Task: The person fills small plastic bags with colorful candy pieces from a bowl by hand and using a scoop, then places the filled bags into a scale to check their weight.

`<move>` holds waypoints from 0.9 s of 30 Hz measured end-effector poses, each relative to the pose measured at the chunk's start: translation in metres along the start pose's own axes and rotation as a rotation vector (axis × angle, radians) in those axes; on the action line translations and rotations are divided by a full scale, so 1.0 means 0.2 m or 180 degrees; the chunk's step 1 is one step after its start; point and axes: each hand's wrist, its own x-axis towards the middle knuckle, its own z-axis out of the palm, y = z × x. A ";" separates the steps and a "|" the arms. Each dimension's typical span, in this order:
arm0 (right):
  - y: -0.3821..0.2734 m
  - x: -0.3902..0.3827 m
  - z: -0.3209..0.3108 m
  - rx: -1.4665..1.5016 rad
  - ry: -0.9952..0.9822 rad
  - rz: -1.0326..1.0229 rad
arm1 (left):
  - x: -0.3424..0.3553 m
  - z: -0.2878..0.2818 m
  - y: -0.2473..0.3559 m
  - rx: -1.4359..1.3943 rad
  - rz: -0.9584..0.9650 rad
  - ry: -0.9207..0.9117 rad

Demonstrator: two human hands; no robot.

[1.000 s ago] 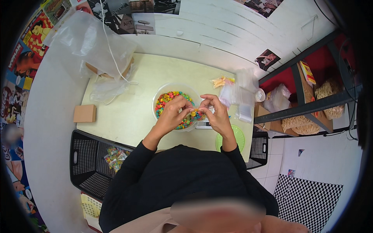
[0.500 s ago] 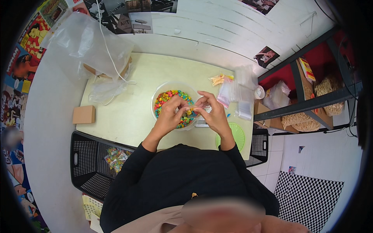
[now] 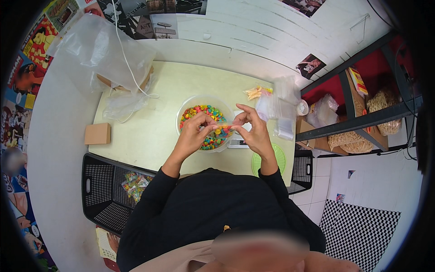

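Between both hands hangs a small clear plastic bag [image 3: 222,132] with colourful candy-like pieces in it. My left hand [image 3: 198,130] pinches one top corner of the bag between thumb and fingers. At the other top corner, my right hand [image 3: 250,128] pinches it the same way, so the top edge is drawn out straight. Just below the bag is a round translucent tub [image 3: 180,105] of bright red, yellow, green and blue pieces [image 3: 199,114]. A small white scale [image 3: 238,143] lies beside the tub, partly hidden by my right hand.
Clear plastic bags [image 3: 284,106] and a packet of orange-tipped items [image 3: 258,93] lie at the back right. A green lid [image 3: 280,158] is by my right wrist. A cardboard box [image 3: 98,133] sits left; below it, a black crate [image 3: 97,179] holds filled bags [image 3: 136,185].
My hands have moved apart and the bag's top edge is now stretched between them. More of the scale shows. Another person's hand has appeared over a paper at lower left.
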 end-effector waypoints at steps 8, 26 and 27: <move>0.06 -0.01 0.01 -0.0339 -0.0177 -0.0007 | 0.00 0.01 0.04 0.0043 0.0033 0.0013; -0.01 0.00 0.04 -0.0082 -0.0311 -0.0088 | 0.00 0.03 0.04 0.0234 0.0332 0.0016; -0.01 0.00 0.05 -0.0081 -0.0341 -0.0050 | 0.00 0.03 0.04 0.0196 0.0352 0.0011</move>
